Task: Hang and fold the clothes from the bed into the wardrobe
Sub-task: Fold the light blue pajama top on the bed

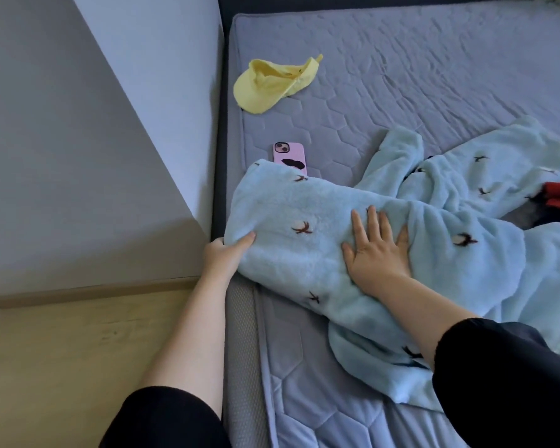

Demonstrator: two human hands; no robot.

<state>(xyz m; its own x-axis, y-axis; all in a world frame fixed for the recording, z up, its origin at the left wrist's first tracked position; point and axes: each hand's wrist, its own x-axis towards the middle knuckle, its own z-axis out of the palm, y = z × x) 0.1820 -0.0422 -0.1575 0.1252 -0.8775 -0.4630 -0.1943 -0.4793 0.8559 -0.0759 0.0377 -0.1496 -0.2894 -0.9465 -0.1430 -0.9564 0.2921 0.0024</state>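
Fluffy pale-blue garment (385,240) spread on bed (401,76)

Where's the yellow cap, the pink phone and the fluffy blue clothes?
Floppy yellow cloth cap (259,93): head view, on its brim.
Pink-cased phone (296,153): head view, on its back, beside the camera.
Fluffy light-blue patterned garment (288,253): head view, on its folded left part.

Fluffy fleece garment (320,227); quilted mattress (401,76); glossy phone case (293,155).
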